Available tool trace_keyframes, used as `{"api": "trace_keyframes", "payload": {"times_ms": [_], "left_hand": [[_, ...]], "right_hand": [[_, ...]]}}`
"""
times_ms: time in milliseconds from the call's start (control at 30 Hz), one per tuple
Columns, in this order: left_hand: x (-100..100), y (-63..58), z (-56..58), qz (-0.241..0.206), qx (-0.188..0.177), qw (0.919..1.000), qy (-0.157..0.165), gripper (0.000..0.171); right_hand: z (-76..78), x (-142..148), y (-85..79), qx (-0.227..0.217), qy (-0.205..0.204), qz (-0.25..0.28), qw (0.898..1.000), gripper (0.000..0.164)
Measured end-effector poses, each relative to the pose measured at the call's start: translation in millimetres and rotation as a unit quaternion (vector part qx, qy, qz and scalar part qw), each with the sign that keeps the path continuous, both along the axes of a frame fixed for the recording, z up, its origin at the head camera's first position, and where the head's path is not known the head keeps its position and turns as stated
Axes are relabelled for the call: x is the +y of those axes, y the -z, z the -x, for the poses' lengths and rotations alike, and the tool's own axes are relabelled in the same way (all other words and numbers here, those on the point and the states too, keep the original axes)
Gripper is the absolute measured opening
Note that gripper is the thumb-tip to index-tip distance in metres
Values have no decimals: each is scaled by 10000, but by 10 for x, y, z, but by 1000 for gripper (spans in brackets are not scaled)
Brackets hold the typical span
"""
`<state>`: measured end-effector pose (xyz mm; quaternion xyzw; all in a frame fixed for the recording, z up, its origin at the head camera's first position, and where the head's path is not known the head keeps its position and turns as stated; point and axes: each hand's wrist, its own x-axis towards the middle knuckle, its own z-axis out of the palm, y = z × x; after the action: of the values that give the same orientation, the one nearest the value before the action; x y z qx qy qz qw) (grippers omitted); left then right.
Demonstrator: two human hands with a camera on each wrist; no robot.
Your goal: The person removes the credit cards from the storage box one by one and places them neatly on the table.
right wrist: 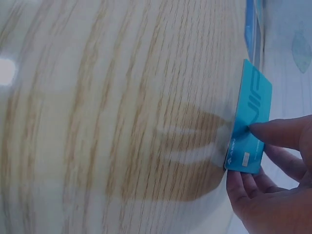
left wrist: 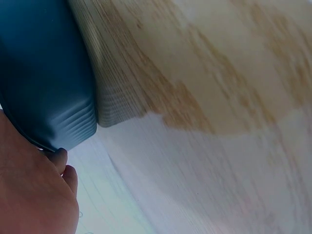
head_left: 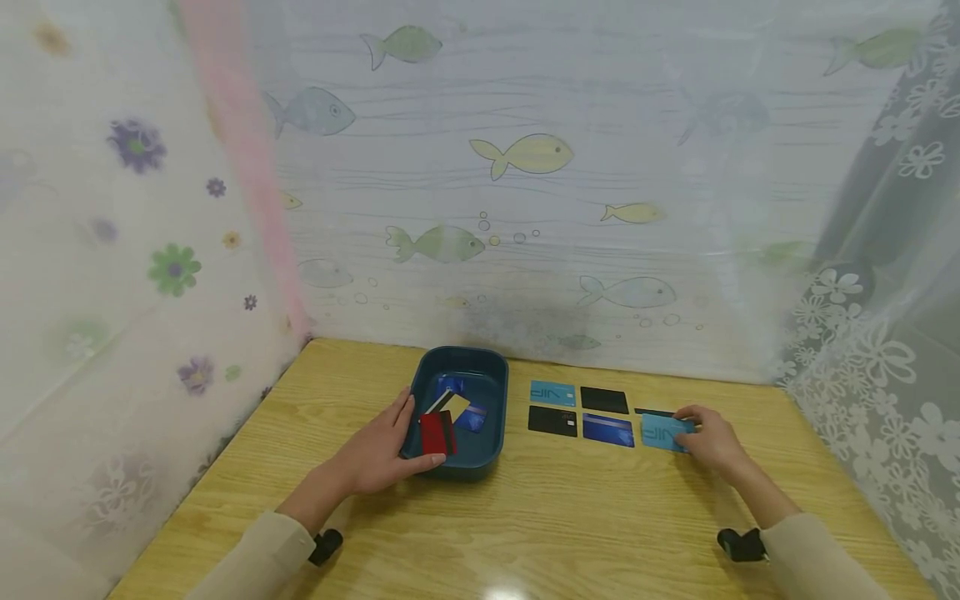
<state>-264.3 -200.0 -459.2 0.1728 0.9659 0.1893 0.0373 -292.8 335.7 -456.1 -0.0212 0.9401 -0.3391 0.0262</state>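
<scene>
My left hand [head_left: 378,454] grips the left rim of a dark blue plastic bin [head_left: 501,400], its thumb reaching over the front-left corner. Inside the bin are several cards, among them a red card [head_left: 437,433] near the thumb, a gold card [head_left: 455,408] and a blue card [head_left: 472,418]. At the right end of two rows of cards, my right hand [head_left: 712,437] pinches a light blue VIP card [right wrist: 253,112] by one end, thumb on its face and fingers beneath. A dark card [head_left: 651,411] lies just behind it, partly hidden.
On the wooden table [head_left: 525,533] lie another light blue card [head_left: 552,393], two black cards [head_left: 604,400] and a blue striped card [head_left: 608,430], laid out right of the bin. Fish-printed sheeting [head_left: 525,275] hangs at the table's back edge, with floral sheets at both sides.
</scene>
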Motion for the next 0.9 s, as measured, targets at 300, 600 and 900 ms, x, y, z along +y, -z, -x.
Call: {"api": "trace_keyframes", "payload": {"times_ms": [300, 600, 900], "left_hand": [[-2, 8, 4, 4, 18, 10000, 5, 122], [9, -11, -10, -39, 66, 10000, 29, 120], [18, -16, -12, -48, 55, 10000, 28, 121]], "right_hand": [[14, -7, 38, -40, -2, 60, 10000, 41], [29, -11, 59, 59, -15, -2, 10000, 42], [50, -25, 19, -99, -132, -27, 9999, 41]]}}
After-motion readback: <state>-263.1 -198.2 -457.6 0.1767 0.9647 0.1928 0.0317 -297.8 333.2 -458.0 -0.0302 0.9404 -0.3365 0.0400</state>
